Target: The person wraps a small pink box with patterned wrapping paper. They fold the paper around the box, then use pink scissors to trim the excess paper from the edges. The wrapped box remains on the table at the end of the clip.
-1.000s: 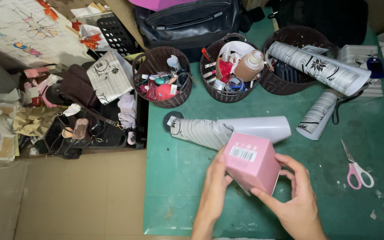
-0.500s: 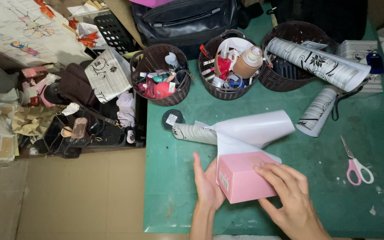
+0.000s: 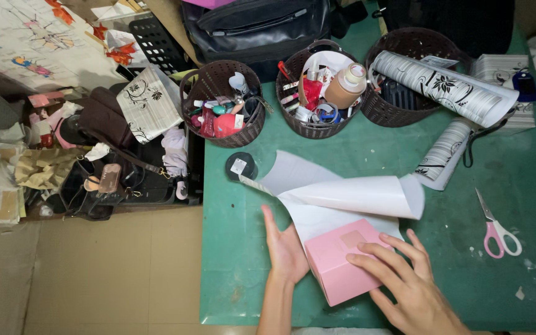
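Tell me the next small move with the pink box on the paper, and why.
Probably pull the curled flap of the white sheet over the pink box. The box lies on the sheet's flat part, the right hand pressing its top and the left hand flat against its side, so it looks steadied, while the flap curls just behind it, loose.

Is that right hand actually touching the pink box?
Touching. The head view shows the right hand lying flat on top of the pink box, its fingers spread across the upper face with no gap.
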